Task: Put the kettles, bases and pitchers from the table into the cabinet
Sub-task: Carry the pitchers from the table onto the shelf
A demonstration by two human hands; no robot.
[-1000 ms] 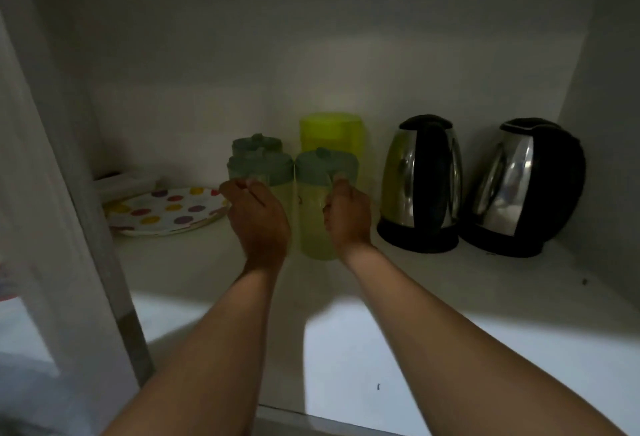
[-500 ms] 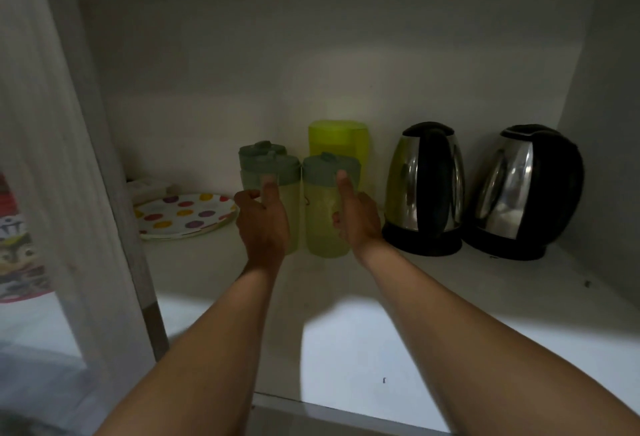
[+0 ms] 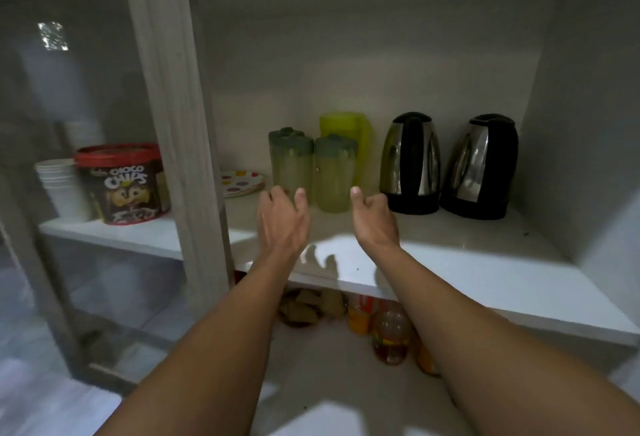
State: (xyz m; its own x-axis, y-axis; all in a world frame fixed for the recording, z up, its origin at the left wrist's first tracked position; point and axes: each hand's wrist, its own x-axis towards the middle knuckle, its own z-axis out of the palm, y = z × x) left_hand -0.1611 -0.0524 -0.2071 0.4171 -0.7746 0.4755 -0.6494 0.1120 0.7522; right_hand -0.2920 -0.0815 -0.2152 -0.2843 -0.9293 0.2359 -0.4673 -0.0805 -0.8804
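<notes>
your left hand (image 3: pixel 282 217) and right hand (image 3: pixel 374 215) hovering open and empty just in front of two green-lidded pitchers (image 3: pixel 313 172) sitting mid-shelf (image 3: pixel 485 262), yellow pitcher (image 3: pixel 344 130) behind, two kettles (image 3: pixel 446 165) standing rightward, dotted plate (image 3: pixel 240 182) lying leftward

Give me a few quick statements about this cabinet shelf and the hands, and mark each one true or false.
1. Two kettles stand at the shelf's right end, left kettle beside right kettle. True.
2. The left hand grips a pitcher. False: it is open, apart from the front left pitcher.
3. The right hand is empty. True.
4. The yellow pitcher stands in front of the front right pitcher. False: it stands behind.
5. The dotted plate lies right of the kettles. False: left of the pitchers.
</notes>
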